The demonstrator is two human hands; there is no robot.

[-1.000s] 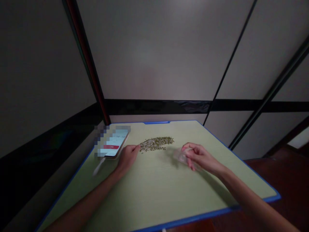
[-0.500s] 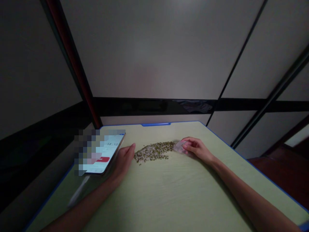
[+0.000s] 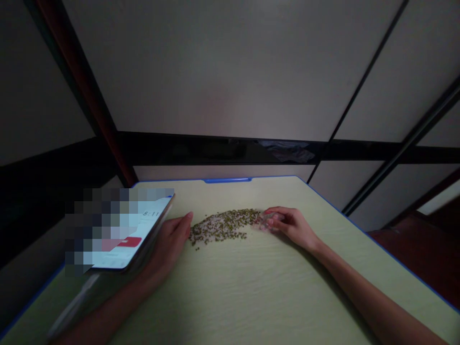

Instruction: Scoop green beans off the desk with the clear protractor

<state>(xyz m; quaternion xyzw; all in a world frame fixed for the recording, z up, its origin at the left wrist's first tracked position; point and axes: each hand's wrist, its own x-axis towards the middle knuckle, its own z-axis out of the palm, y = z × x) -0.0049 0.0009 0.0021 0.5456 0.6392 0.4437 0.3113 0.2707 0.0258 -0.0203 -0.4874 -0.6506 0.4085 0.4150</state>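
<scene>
Fingers of right hand (image 3: 293, 224) curled on one clear plastic (image 3: 264, 221), shape unclear; left hand (image 3: 173, 237) fingers mostly hidden, can't tell grip; one seed pile (image 3: 223, 225), uncountable, plastic's 9 o'clock; one phone (image 3: 131, 241), part pixelated

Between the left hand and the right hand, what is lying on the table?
In the head view, a spread of small greenish grains lies between the left hand and the clear plastic piece in the right hand.
</scene>
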